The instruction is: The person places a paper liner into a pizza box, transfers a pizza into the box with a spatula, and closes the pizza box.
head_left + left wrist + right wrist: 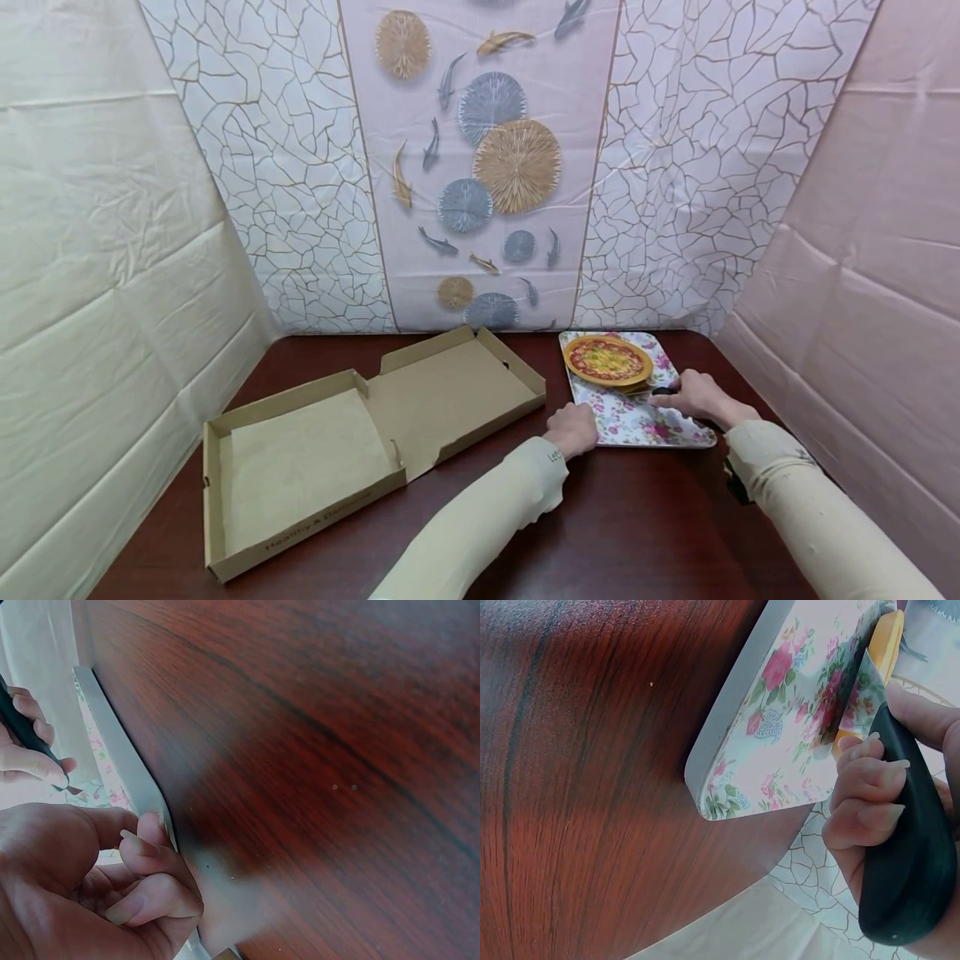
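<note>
The place is a small cloth-walled booth around a dark red wood-grained table [637, 517], like a staged work corner; what building holds it cannot be told. Beyond the left hand [573, 429] and right hand [701, 396] hangs a back drape [300, 167] printed with fish, discs and crackle lines. A plain creased cloth [112, 208] rises well to the left hand's left, and another plain cloth [862, 250] stands right of the right hand. A floral tray [618, 427] under the right hand's grip, a pizza [607, 360] beyond it and an open cardboard box [450, 392] left of the left hand suggest food serving.
</note>
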Tool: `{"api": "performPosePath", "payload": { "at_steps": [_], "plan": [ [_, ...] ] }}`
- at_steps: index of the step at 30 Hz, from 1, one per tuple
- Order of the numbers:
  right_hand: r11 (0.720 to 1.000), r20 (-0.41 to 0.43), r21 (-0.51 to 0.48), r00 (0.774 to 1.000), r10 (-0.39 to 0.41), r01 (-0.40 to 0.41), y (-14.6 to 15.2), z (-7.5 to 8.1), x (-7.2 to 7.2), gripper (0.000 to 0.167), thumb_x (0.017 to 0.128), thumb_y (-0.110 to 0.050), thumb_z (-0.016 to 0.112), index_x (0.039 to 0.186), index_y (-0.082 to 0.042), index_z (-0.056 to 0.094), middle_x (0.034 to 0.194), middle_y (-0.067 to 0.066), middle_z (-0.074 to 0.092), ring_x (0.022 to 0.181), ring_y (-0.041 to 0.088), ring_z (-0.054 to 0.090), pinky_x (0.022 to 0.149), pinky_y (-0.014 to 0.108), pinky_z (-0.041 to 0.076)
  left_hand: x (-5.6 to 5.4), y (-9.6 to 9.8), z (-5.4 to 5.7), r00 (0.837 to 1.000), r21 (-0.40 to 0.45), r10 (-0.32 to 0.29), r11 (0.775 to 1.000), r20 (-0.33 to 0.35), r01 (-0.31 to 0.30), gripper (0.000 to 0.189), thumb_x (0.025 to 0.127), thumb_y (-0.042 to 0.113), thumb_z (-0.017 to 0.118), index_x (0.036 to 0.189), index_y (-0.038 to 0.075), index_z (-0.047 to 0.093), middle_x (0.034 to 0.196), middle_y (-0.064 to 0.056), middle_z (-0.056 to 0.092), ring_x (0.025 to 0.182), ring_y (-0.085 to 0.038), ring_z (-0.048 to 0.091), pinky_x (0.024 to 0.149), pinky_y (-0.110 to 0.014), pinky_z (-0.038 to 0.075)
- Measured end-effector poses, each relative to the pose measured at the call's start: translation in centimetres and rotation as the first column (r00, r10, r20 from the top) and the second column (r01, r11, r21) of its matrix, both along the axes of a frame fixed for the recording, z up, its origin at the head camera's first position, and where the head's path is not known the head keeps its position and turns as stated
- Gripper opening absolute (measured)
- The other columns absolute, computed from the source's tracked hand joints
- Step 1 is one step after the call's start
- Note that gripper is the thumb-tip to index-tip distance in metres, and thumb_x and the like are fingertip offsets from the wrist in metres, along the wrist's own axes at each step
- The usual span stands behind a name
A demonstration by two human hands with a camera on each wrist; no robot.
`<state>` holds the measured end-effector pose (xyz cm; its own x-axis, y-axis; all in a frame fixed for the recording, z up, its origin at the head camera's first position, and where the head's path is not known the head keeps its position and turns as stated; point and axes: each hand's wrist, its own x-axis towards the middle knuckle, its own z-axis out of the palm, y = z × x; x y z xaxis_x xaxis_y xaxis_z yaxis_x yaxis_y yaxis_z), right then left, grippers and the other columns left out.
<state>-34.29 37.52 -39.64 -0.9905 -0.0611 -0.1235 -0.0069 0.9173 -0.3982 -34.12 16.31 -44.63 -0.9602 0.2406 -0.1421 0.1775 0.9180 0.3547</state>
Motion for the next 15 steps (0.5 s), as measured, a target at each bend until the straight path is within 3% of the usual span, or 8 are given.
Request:
{"api": "performPosePath", "payload": {
  "at_steps": [15],
  "plan": [
    [1.000,-0.019,0.011,1.000,0.006,-0.006,-0.08,-0.12,-0.20,0.038,0.088,-0.034,0.066,0.085,0.004,0.066,0.060,0.000,0.052,0.059,0.014,0.050,0.054,0.027,0.041,-0.16,0.04,-0.24,1.000,-0.017,0.001,1.000,-0.029,-0.001,0.026,0.094,0.021,0.056,0.068,0.015,0.059,0.074,-0.001,0.063,0.063,-0.015,0.057,0.060,-0.034,0.050]
  ]
}}
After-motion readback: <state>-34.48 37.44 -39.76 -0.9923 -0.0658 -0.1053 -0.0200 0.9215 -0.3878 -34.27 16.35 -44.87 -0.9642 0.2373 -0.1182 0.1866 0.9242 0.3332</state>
